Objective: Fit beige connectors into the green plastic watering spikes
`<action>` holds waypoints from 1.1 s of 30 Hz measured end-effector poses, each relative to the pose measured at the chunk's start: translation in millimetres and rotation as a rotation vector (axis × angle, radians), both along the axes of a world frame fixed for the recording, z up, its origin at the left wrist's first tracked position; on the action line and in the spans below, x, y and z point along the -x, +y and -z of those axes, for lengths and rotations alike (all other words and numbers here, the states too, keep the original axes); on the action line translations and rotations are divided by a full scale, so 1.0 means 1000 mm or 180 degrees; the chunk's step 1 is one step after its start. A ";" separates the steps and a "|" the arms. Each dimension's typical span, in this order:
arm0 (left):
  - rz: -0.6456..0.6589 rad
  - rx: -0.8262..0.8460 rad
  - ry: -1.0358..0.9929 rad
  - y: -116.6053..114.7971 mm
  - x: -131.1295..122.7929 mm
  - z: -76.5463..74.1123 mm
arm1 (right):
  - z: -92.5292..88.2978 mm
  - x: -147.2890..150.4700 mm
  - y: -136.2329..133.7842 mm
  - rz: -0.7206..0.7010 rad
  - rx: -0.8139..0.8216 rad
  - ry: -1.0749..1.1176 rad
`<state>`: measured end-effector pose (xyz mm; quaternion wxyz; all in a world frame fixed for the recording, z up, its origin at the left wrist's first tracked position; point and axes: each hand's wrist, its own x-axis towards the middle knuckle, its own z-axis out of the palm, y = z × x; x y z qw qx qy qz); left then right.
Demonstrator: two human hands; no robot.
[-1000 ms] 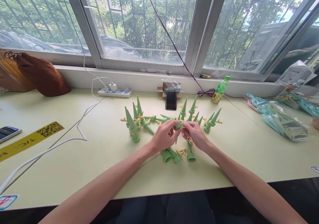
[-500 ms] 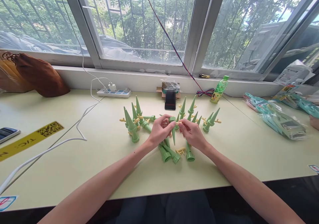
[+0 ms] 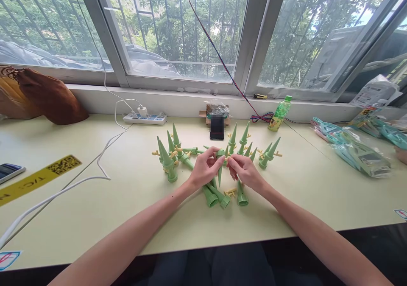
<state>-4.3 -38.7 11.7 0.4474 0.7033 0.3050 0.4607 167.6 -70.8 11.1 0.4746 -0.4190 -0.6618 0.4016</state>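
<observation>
My left hand [image 3: 206, 166] is closed around a green plastic plant watering spike [image 3: 219, 176], its tip pointing down and its wide collar up. Close against it on the right, my right hand [image 3: 244, 168] pinches a small yellow valve [image 3: 228, 158] at the spike's side; whether the valve sits in the spike is hidden by my fingers. Below my hands lie several loose green spikes [image 3: 211, 198] and a few yellow valves [image 3: 230, 192]. Another spike [image 3: 243, 197] lies under my right hand with its open end facing me.
Spikes fitted with yellow valves stand on the left [image 3: 167, 161] and right [image 3: 270, 152]. Behind them are a phone [image 3: 217, 128], a power strip [image 3: 145, 119] and a green bottle [image 3: 280, 113]. Bagged teal items [image 3: 352, 146] lie right; a white cable [image 3: 103, 163] crosses the left.
My right hand has moved slightly left toward the spike, bringing the yellow valve against its side. The spike has shifted slightly in my left hand.
</observation>
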 end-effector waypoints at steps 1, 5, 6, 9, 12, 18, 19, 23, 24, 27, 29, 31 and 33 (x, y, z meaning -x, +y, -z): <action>-0.0012 -0.0060 0.0032 0.000 0.000 0.001 | -0.001 0.000 0.001 -0.0080 0.0118 0.0106; -0.0050 -0.0491 0.0163 0.001 -0.001 0.003 | -0.003 -0.002 0.002 -0.0327 0.0585 0.0560; -0.0072 -0.0624 0.0191 0.002 -0.001 0.003 | -0.004 -0.002 0.003 -0.0381 0.0698 0.0686; -0.0169 -0.1032 0.0294 0.003 -0.001 0.004 | -0.006 -0.002 0.003 -0.0560 0.1030 0.1060; -0.0262 -0.1546 0.0437 0.004 -0.001 0.005 | -0.009 -0.003 0.002 -0.0711 0.1429 0.1352; -0.0257 -0.1520 0.0429 0.002 -0.003 0.006 | -0.012 -0.001 0.001 -0.0659 0.1622 0.1387; -0.0211 -0.1221 0.0330 0.001 -0.003 0.006 | -0.011 0.000 0.001 -0.0579 0.1440 0.1292; -0.0050 -0.0004 -0.0172 0.001 -0.004 0.002 | -0.007 0.004 0.001 -0.0149 0.0743 0.0850; -0.0046 0.0176 -0.0279 0.001 -0.004 0.000 | -0.006 0.005 0.001 -0.0064 0.0610 0.0749; -0.0043 0.0482 -0.0446 0.001 -0.003 -0.005 | -0.003 0.005 0.000 0.0173 0.0119 0.0325; -0.0012 0.0608 -0.0437 0.001 -0.003 -0.007 | -0.002 0.005 -0.001 0.0319 -0.0227 -0.0041; 0.0021 0.0691 -0.0403 0.000 -0.003 -0.009 | -0.001 0.004 -0.002 0.0408 -0.0466 -0.0320; 0.0041 0.0725 -0.0378 -0.001 -0.003 -0.010 | 0.000 0.003 -0.002 0.0468 -0.0628 -0.0495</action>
